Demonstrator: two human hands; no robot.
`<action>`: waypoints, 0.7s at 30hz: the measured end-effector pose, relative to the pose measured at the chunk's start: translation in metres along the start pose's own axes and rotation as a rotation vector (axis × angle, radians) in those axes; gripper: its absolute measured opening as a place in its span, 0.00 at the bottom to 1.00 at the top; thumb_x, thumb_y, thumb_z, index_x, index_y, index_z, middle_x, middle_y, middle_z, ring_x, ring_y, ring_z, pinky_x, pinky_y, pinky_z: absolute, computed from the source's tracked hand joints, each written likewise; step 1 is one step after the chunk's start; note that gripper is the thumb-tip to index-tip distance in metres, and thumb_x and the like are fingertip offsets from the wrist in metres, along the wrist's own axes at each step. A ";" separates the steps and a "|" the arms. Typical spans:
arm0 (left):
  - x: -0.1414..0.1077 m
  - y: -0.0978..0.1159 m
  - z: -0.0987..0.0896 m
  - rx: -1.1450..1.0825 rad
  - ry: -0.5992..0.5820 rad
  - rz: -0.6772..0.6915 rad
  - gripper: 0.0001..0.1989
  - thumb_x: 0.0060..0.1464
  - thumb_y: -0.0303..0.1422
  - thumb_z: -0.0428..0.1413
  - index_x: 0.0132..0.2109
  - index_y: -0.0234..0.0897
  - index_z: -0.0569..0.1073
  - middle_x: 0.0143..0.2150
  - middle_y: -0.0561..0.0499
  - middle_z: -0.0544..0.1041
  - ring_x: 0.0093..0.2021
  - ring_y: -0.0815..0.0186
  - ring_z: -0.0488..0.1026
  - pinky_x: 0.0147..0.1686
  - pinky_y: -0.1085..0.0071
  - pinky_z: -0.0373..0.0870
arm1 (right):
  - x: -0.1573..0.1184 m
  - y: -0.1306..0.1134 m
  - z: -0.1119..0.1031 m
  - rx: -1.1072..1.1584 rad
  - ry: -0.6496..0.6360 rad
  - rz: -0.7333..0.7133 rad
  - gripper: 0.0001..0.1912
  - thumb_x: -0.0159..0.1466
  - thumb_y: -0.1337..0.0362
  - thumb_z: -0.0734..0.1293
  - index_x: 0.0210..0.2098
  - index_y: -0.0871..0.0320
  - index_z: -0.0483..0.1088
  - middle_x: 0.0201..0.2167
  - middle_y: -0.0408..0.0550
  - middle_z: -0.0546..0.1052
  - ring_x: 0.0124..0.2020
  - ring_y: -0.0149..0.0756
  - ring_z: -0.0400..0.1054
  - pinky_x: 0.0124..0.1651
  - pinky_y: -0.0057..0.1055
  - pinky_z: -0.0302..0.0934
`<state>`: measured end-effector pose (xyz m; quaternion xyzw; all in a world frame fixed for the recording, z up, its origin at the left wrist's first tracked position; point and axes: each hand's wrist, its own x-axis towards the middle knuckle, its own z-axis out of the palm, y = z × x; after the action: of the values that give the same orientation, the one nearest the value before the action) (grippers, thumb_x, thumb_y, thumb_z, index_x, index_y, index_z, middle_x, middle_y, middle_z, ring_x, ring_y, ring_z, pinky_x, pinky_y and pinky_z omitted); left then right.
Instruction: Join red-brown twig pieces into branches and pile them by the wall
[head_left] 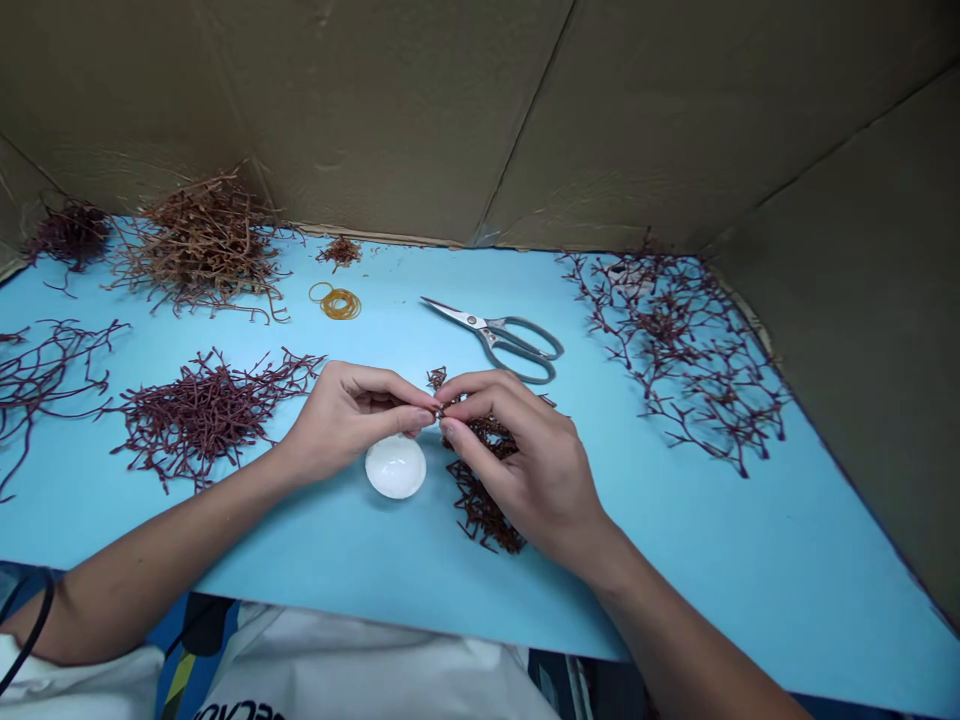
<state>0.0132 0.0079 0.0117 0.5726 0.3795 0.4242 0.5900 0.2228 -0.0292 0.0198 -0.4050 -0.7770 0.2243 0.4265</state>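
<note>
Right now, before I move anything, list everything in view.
dark red branching strands: five clusters, dark red, at the left edge, back left corner, left of the hands, under the right hand, and spread at right
brown branching strands: two clusters, reddish brown, back left and back centre
rubber bands: one small bunch, orange-yellow, back centre
scissors: one pair, steel blades and grey handles, right of the rubber bands
round dish: one, white, just below the hands
sheet: one, light blue, under everything
cardboard walls: olive-brown, behind and to the right
black cord: one, black, by the left forearm
printed shirt: one, mainly white, bottom of view
left hand: one, fingertips meeting the right hand's
right hand: one, over the strands
</note>
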 end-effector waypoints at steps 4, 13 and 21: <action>-0.001 -0.001 0.002 -0.016 -0.006 -0.012 0.04 0.50 0.28 0.72 0.36 0.38 0.89 0.31 0.47 0.86 0.28 0.68 0.80 0.31 0.75 0.78 | -0.001 0.001 0.000 0.014 0.003 0.000 0.07 0.72 0.72 0.69 0.41 0.53 0.71 0.46 0.45 0.80 0.49 0.35 0.76 0.52 0.37 0.70; -0.003 0.002 0.002 0.049 0.034 0.033 0.04 0.51 0.31 0.73 0.37 0.38 0.88 0.33 0.47 0.87 0.29 0.65 0.82 0.31 0.71 0.82 | -0.001 -0.001 0.001 -0.014 0.083 0.014 0.06 0.72 0.69 0.70 0.41 0.51 0.76 0.48 0.48 0.83 0.49 0.41 0.79 0.51 0.43 0.74; -0.004 0.006 0.004 0.036 0.038 0.049 0.04 0.52 0.28 0.72 0.36 0.36 0.86 0.30 0.50 0.85 0.26 0.68 0.80 0.29 0.74 0.81 | 0.000 -0.006 0.001 -0.075 0.185 0.009 0.07 0.68 0.71 0.72 0.37 0.52 0.78 0.48 0.50 0.84 0.46 0.40 0.80 0.47 0.39 0.75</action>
<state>0.0148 0.0027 0.0177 0.5840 0.3842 0.4425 0.5617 0.2191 -0.0325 0.0234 -0.4431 -0.7403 0.1586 0.4800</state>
